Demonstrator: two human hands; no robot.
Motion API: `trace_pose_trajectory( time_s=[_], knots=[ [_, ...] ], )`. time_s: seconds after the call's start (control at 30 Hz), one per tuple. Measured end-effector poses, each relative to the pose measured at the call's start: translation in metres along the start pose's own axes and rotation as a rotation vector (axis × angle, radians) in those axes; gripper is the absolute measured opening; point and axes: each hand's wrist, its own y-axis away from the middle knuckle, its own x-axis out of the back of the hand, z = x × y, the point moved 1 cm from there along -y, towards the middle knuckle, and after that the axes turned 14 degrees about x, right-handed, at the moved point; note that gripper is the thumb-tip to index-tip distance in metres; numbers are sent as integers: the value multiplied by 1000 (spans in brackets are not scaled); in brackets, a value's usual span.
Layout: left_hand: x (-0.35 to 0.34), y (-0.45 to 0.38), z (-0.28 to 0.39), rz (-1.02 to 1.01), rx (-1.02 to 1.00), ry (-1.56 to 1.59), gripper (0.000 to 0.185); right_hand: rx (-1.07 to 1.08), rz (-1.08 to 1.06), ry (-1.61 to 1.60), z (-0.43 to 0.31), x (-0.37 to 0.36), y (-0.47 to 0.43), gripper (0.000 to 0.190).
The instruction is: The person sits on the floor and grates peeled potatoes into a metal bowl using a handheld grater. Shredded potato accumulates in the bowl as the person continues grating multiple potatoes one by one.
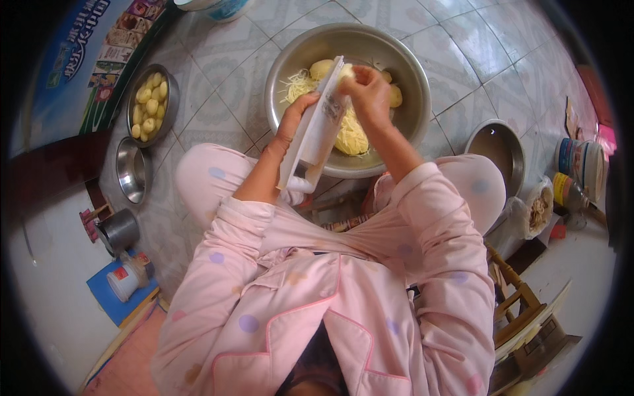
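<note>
My left hand point(293, 116) grips the side of a white plastic grater point(317, 119), which stands tilted over a large metal basin point(423, 99). With my right hand point(369, 94) I hold a pale peeled potato point(346, 73) against the grater's right side, near its upper end. Below lies a heap of potato shreds point(352, 136) in the basin. More shreds point(299, 85) lie at the basin's left, beside a whole peeled potato point(321, 69). Another potato point(396, 96) rests at the right, partly behind my right hand. The grater's working face is mostly hidden.
A metal bowl of peeled potatoes point(152, 106) and a smaller metal bowl point(132, 171) stand on the tiled floor at the left. At the right are a metal basin with liquid point(497, 148), a plastic bag point(539, 208), a bottle point(567, 190) and a wooden chair point(520, 307).
</note>
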Motion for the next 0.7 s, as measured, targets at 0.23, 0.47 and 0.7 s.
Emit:
trace_pose_trajectory(
  time_s=[0.23,0.47,0.7],
  knots=[
    [12,-7,6,-85,-31,86,41,-77,-192,-130,16,-16,40,38],
    [8,-4,18,-128,-80,186,39,-156,-322,-243,3,-19,60,38],
    [-3,6,4,-125,50,47,39,-144,-17,-240,12,-2,4,35]
  ],
)
